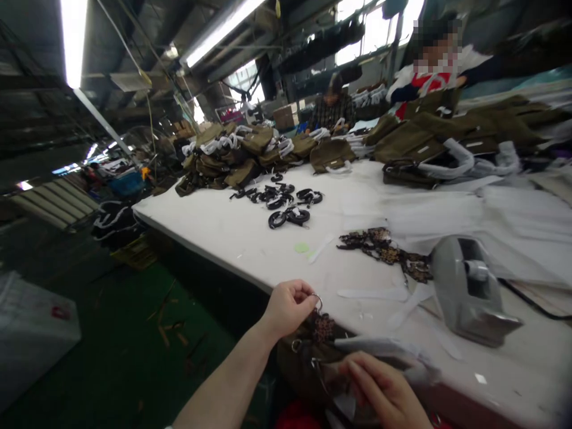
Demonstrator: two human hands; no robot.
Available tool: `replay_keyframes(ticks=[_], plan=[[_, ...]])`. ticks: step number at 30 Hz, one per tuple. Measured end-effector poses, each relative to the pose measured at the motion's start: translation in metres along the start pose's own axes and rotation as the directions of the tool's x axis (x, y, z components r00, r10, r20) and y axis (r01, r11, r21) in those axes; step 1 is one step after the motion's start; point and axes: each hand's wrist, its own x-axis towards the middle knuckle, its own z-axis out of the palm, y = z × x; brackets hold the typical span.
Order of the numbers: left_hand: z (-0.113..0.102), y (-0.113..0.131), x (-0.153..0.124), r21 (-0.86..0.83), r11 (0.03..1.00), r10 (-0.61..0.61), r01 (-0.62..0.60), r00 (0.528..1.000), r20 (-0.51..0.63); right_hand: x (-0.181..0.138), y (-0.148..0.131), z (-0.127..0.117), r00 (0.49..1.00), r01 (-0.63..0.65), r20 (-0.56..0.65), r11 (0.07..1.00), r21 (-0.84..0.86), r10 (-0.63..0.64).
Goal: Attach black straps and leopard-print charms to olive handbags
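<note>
My left hand (289, 305) is closed in a pinch on a small metal ring (318, 301) at the table's near edge. The ring joins a leopard-print strap (324, 326) on a dark brown bag (304, 363) in front of me. My right hand (388, 390) rests lower right on the bag, its fingers curled over clear plastic wrapping and a white paper-wrapped handle (384, 348). What exactly the right fingers grip is partly hidden.
A long white table (214, 226) carries a grey tape dispenser (469, 292), a leopard-print strap (384, 247), coiled black straps (286, 205) and heaps of olive-brown bags (241, 155). Two people work at the far side. Boxes and scraps lie on the green floor (125, 351) at left.
</note>
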Motion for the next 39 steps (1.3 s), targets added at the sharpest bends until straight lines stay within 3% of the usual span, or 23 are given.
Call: replay_keyframes(ticks=[3, 7, 12, 19, 25, 29, 31, 35, 37, 39], plan=[[0.014, -0.019, -0.039, -0.012, 0.999, -0.052, 0.052, 0.999, 0.007, 0.005, -0.005, 0.004, 0.997, -0.071, 0.027, 0.995, 0.068, 0.069], [0.028, -0.025, -0.062, 0.166, 0.986, 0.021, -0.018, 1.0, -0.014, 0.008, -0.004, 0.012, 0.991, -0.132, -0.015, 0.986, 0.104, 0.134], [0.028, -0.021, -0.064, 0.259, 0.965, 0.048, -0.039, 0.999, -0.027, 0.007, 0.005, 0.015, 0.981, -0.167, -0.08, 0.98, 0.111, 0.176], [0.028, -0.019, -0.062, 0.021, 1.0, 0.003, -0.003, 1.0, 0.004, 0.005, 0.003, 0.013, 0.986, -0.156, -0.047, 0.986, 0.066, 0.159], [0.034, -0.018, -0.065, 0.314, 0.944, 0.112, -0.101, 0.994, -0.016, 0.006, -0.001, 0.016, 0.998, -0.068, -0.014, 0.996, -0.061, 0.067], [0.03, -0.013, -0.063, 0.243, 0.968, 0.049, -0.069, 0.995, 0.086, 0.004, -0.004, 0.015, 0.997, -0.051, -0.06, 0.996, -0.069, 0.047], [0.024, -0.008, -0.062, 0.265, 0.955, 0.093, -0.134, 0.982, 0.164, 0.002, -0.005, 0.015, 0.997, -0.034, -0.076, 0.998, -0.047, 0.03], [0.013, 0.005, -0.062, 0.272, 0.889, 0.249, -0.368, 0.888, 0.387, 0.001, -0.004, 0.014, 0.995, -0.02, -0.1, 1.0, -0.007, 0.019], [0.012, 0.009, -0.063, 0.236, 0.888, 0.256, -0.395, 0.85, 0.46, 0.001, -0.003, 0.014, 0.993, -0.027, -0.112, 0.999, 0.025, 0.03], [0.014, 0.01, -0.065, 0.219, 0.897, 0.25, -0.385, 0.848, 0.468, 0.002, -0.003, 0.015, 0.991, -0.039, -0.122, 0.997, 0.071, 0.047]])
